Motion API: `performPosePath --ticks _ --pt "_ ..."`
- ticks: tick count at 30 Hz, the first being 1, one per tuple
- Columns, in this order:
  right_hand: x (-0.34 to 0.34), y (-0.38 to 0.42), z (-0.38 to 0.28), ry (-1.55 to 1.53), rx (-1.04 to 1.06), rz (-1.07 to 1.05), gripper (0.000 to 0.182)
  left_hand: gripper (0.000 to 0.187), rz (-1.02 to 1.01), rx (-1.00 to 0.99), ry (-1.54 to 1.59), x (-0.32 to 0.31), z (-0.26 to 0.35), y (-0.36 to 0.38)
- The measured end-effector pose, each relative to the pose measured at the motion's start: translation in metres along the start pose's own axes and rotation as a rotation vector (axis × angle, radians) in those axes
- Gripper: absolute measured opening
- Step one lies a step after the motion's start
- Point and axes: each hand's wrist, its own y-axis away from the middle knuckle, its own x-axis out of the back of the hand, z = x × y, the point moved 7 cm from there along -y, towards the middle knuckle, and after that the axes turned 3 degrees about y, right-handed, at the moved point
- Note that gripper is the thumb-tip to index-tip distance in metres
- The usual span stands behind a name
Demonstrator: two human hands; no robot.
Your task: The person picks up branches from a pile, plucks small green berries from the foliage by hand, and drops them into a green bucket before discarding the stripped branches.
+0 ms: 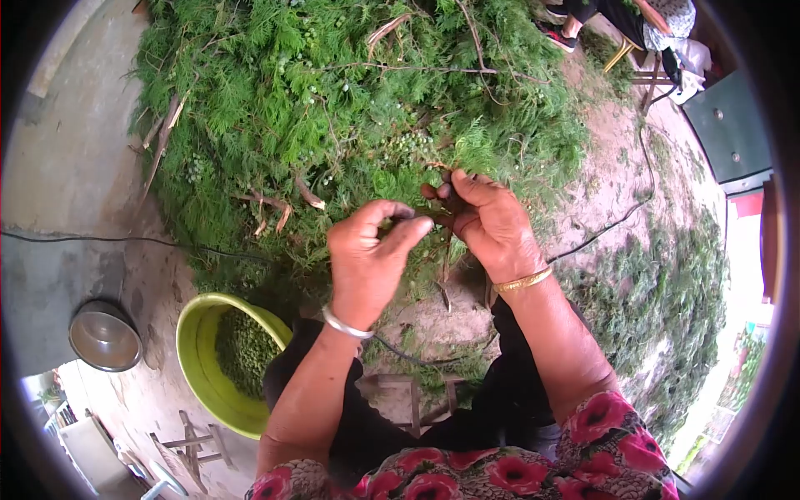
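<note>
My right hand (500,225) is closed round a thin evergreen sprig, its brown stem (447,262) hanging below the fingers. Beside it, thumb and forefinger of my left hand (367,258) are pinched together near the sprig; whatever lies between these fingertips is too small to make out. Both hands are over the near edge of a large heap of green conifer branches (275,92), dotted with small pale-green cones. By my left knee stands a yellow-green bucket (190,358) partly filled with small green cones (246,350).
A metal bowl (105,336) lies on the floor at left, near a small wooden stool (192,446). Black cable (612,218) crosses the ground. More cut greenery (650,308) spreads at right. Another person (617,17) sits at the upper right, close to a dark green cabinet (729,129).
</note>
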Motion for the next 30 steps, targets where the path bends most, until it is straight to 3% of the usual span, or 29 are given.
performPosePath --ticks 2,8,10,11,14,15,17,20,25,28,29,30 --pt "-0.006 0.001 0.008 -0.005 -0.031 -0.067 0.009 0.01 0.02 -0.083 -0.15 -0.006 0.004 0.002" --pt "-0.011 0.003 0.017 0.056 -0.013 -0.115 0.005 0.012 0.077 -0.173 -0.1 -0.007 -0.006 -0.002" --pt "-0.016 0.012 0.014 0.103 -0.007 -0.057 0.004 0.011 0.04 -0.015 -0.258 -0.005 -0.006 0.0" --pt "-0.018 0.014 0.013 0.111 0.014 -0.066 0.006 0.013 0.057 -0.149 -0.281 -0.007 -0.001 0.001" --pt "-0.02 0.014 0.01 0.078 0.043 -0.096 0.004 0.014 -0.065 -0.19 -0.25 -0.016 -0.002 0.003" --pt "-0.02 0.014 0.011 0.078 0.035 -0.093 0.008 0.014 -0.065 -0.206 -0.249 -0.015 0.001 0.003" --pt "-0.021 0.013 0.009 0.103 0.073 -0.103 0.011 0.013 -0.054 -0.057 -0.192 -0.01 -0.006 0.0" --pt "-0.01 0.005 0.011 0.24 0.15 -0.126 0.019 0.011 -0.076 -0.067 -0.287 -0.011 -0.003 0.0" --pt "-0.019 0.009 0.004 0.462 0.322 -0.203 0.025 0.014 -0.146 -0.111 -0.155 -0.013 -0.003 0.0" --pt "-0.019 0.011 0.002 0.633 0.264 -0.153 0.029 0.01 -0.247 0.032 -0.087 -0.012 -0.004 0.0" --pt "-0.025 0.019 -0.011 0.889 0.339 -0.111 0.028 0.007 -0.259 0.166 0.055 -0.011 -0.008 0.001" --pt "-0.031 0.024 -0.015 0.889 0.321 -0.112 0.028 0.005 -0.266 0.3 0.196 -0.011 -0.011 0.003"
